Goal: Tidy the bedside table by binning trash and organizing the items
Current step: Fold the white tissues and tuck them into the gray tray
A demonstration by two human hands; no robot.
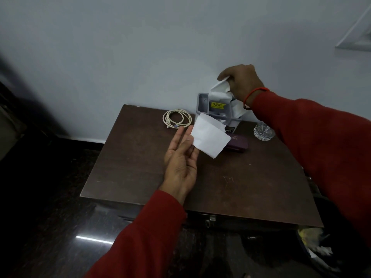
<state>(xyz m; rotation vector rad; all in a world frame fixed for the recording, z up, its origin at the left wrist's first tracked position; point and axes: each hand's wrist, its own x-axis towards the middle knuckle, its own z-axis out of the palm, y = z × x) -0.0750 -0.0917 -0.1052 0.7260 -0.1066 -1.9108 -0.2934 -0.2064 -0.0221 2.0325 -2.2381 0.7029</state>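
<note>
While the left hand [180, 163] pinches folded paper [209, 135] at its fingers, the right hand [241, 81] grips crumpled paper [219, 90] above the surface's [140, 167] far edge.

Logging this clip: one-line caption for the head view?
Right hand grips crumpled paper over a grey caddy; left hand pinches a sheet above the table.

- pale blue-grey wall [140, 47] across the upper frame
- dark glossy floor [50, 227] at lower left, with a streak of reflected light
- white frame edge [355, 35] at upper right corner
</note>
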